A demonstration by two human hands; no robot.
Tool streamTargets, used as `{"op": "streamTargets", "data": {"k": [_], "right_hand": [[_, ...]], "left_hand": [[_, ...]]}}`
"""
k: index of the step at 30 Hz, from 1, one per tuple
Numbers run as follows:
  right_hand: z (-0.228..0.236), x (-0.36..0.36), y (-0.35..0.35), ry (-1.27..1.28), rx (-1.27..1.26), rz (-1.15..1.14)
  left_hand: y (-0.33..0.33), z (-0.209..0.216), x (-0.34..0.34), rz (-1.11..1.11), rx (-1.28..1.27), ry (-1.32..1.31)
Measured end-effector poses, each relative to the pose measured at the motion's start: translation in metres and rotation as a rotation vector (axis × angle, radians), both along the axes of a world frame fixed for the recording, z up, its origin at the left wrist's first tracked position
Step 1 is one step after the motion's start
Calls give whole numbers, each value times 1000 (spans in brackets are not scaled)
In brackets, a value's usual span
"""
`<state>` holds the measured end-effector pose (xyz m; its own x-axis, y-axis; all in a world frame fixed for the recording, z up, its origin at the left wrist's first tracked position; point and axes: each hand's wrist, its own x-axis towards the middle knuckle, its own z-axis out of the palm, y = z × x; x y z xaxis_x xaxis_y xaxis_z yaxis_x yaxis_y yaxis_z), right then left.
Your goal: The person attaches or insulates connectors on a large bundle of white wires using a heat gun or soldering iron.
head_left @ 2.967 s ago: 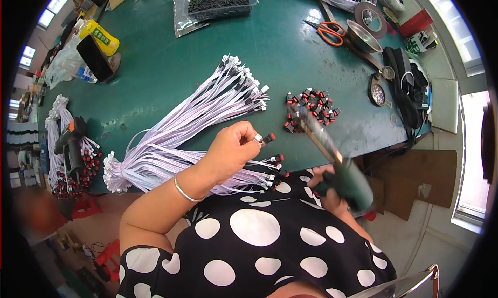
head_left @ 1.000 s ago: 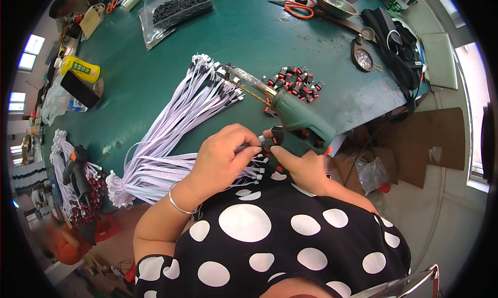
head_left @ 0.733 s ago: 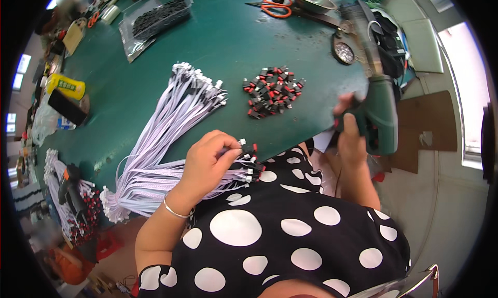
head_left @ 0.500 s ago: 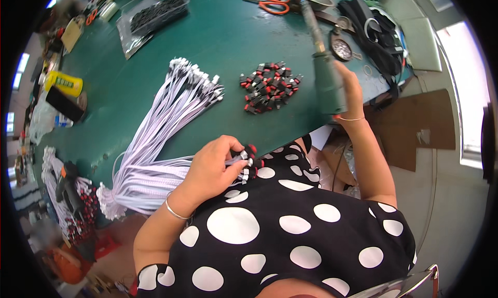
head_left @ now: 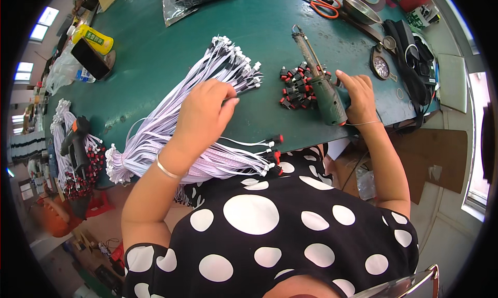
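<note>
My left hand (head_left: 207, 108) hovers over a bundle of white cables (head_left: 171, 93), its fingers loosely bent and apart, with nothing visible between them. Bare ends with white connectors (head_left: 228, 51) lie beyond it. Nearer me, other cables end in red-and-black switches (head_left: 273, 156) by the table edge. A green-handled soldering iron (head_left: 328, 98) stands out tilted in front of a pile of loose red-and-black switches (head_left: 296, 85). My right hand (head_left: 361, 98) is right beside its handle, fingers spread and index stretched; part of the hand is hidden behind the handle.
Orange-handled scissors (head_left: 326, 7), a metal bowl (head_left: 360, 8) and a small round dish (head_left: 380, 67) lie at far right. A bag of black parts (head_left: 179, 10) is at the back. A phone (head_left: 91, 58), a yellow bottle (head_left: 94, 38) and a glue gun (head_left: 77, 142) are left.
My left hand has let go of the switch-tipped cable ends and moved up over the bundle. The soldering iron now overlaps the switch pile, and my right hand's fingers have loosened from it.
</note>
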<state>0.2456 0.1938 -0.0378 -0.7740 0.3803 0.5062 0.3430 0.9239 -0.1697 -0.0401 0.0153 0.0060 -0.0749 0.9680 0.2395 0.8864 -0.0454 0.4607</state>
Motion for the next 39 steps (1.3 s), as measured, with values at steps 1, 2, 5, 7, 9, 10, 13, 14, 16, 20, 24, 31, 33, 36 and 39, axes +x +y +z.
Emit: {"op": "streamTargets", "data": {"k": [1, 2, 5, 7, 9, 10, 13, 14, 16, 20, 24, 31, 33, 36, 39], "right_hand": [[1, 1, -1, 1, 0, -2], [2, 3, -2, 63, 20, -18], [8, 10, -16, 232, -123, -136], [10, 9, -39, 599, -575, -178], [42, 6, -64, 543, -942, -232], [42, 4, -75, 541, -944, -244], [39, -8, -104, 810, -1334, 4], [33, -14, -111, 808, -1369, 44], [21, -26, -123, 783, -1461, 104], [27, -48, -126, 518, -1587, 35], [26, -59, -128, 567, -1700, 10], [21, -55, -132, 600, -1695, 72], [23, -52, -129, 553, -1684, 101], [38, -54, -127, 491, -1725, 169], [30, -54, -125, 454, -1543, 254]], "left_hand": [[5, -2, -1, -2, 0, 1], [9, -6, 0, -26, 17, 93], [15, -17, -1, -50, 39, 227], [14, -21, -2, -61, 42, 265], [10, -19, -2, -109, 99, 300], [9, -17, 1, -117, 96, 293], [-2, -14, 9, -170, 169, 251], [-5, -16, 10, -209, 233, 145], [-15, -21, 11, -248, 211, -54], [-28, -22, 16, -226, 12, -337], [-31, -19, 19, -161, -134, -535], [-36, -16, 10, -107, -442, -1111], [-30, -9, 2, -259, -401, -776], [-25, 13, 6, -247, -363, -758], [-22, 27, 10, -227, -305, -708]]}}
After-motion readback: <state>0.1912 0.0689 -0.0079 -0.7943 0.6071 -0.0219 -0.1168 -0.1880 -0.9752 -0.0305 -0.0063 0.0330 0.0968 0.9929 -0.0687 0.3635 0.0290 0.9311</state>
